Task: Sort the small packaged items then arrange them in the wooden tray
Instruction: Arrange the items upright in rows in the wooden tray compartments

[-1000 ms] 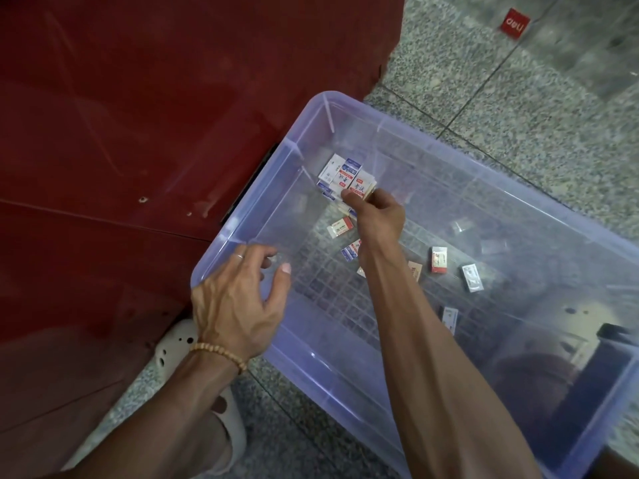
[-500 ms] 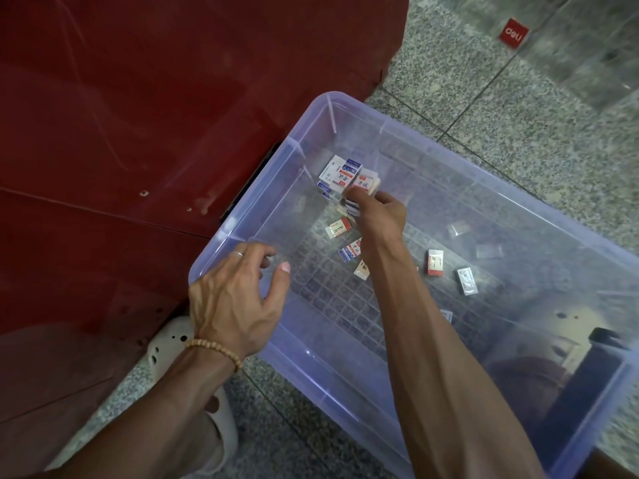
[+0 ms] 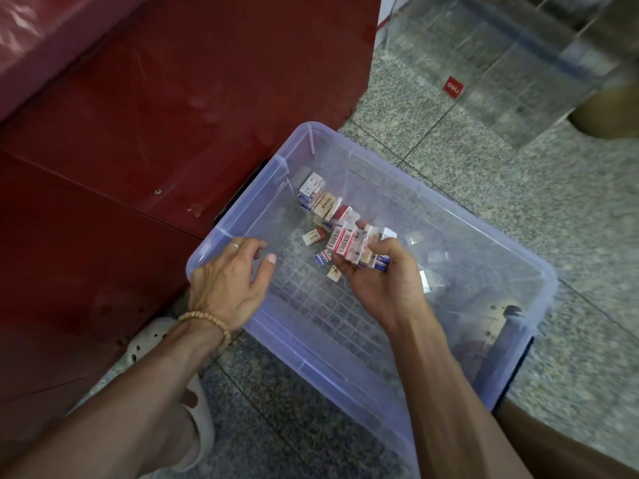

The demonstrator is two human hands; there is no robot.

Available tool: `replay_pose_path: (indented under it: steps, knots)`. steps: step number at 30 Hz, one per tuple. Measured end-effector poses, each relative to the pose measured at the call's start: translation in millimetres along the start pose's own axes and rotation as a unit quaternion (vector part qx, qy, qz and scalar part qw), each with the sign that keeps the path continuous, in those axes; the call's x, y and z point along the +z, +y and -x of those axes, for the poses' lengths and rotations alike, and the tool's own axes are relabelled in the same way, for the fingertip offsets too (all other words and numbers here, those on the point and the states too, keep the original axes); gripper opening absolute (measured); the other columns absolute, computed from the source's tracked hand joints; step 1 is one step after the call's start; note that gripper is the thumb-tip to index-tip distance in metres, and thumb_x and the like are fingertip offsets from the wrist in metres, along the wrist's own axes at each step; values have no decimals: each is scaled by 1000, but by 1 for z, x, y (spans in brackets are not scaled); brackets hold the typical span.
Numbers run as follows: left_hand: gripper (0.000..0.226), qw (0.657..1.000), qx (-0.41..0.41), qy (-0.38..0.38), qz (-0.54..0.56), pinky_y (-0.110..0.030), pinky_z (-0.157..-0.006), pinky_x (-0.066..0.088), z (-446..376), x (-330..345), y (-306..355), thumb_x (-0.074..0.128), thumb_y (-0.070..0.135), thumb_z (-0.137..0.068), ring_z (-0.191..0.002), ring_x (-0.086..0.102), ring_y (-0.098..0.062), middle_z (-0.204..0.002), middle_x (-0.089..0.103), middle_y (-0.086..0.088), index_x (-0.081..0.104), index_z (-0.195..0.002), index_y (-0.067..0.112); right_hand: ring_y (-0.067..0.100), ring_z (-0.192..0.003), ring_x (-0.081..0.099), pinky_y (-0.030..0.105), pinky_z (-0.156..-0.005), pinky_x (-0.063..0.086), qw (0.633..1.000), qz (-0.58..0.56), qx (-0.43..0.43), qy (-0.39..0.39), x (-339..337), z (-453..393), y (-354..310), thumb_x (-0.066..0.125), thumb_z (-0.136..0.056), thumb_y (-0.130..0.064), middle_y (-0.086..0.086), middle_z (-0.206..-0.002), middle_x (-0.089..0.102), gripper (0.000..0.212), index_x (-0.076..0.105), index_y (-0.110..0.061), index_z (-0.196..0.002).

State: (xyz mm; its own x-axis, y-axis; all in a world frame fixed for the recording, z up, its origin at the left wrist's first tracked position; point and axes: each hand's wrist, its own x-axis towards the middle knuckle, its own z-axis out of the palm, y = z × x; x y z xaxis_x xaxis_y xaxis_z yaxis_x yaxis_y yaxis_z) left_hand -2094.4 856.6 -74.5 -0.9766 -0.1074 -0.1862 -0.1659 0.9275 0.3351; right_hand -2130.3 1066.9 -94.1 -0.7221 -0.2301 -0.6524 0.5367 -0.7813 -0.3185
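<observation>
A clear bluish plastic bin point(image 3: 518, 267) stands on the floor with small packaged items in it. My right hand point(image 3: 383, 285) is inside the bin, palm up, holding a row of several small packs point(image 3: 352, 242). More packs point(image 3: 316, 197) lie stacked near the bin's far left corner. Loose ones lie on the bin floor: a red and white pack point(image 3: 314, 235) and a blue and white pack point(image 3: 322, 258). My left hand point(image 3: 230, 281) rests on the bin's near left rim, fingers loosely curled and holding nothing. No wooden tray is in view.
A dark red cabinet point(image 3: 155, 115) stands against the bin's left side. A second clear container with a red label point(image 3: 453, 87) sits on the speckled stone floor at the upper right. A white clog point(image 3: 145, 344) shows under my left wrist.
My right hand has drawn back from the stack in the far corner and turned palm up, now holding a row of packs. The left hand stayed on the rim. The camera view tilted up.
</observation>
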Motion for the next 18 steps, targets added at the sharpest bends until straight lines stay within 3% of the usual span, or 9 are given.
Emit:
replay_pose_path:
  steps: [3,5,10,14,18]
  knots:
    - [28,995,0,14,97,-24,-74,41,5,-15,10,48,34,-98,-79,54,-5,-106,58,6,61,-116,17,38,-110,62,40,-76,59,999,47,6,-9,14,21,-4,53,-65,1,26,-124,63,57,58,-2,-122]
    - [23,988,3,41,152,-21,-73,43,12,-29,21,50,32,-97,-77,55,-3,-100,58,7,62,-110,17,40,-110,61,37,-68,60,995,99,-5,-15,26,34,-5,56,-66,5,31,-127,60,62,55,2,-128]
    - [30,957,7,93,275,-4,-68,40,37,-78,54,49,43,-90,-80,59,2,-90,55,21,64,-103,21,31,-92,70,34,-67,60,979,183,-53,-70,65,74,-9,49,-84,21,20,-108,69,42,62,-7,-113]
    - [26,946,51,88,309,-5,-75,42,58,-118,63,63,38,-86,-88,57,1,-96,58,13,67,-106,21,22,-81,72,31,-66,60,959,244,-68,-123,100,107,-8,48,-86,21,16,-100,70,40,62,-4,-115]
    - [27,951,93,94,280,-22,-81,48,78,-154,56,72,24,-84,-91,59,-6,-94,61,9,70,-111,21,24,-86,74,30,-70,61,936,294,-88,-173,133,140,1,53,-89,15,17,-94,74,26,66,-1,-105]
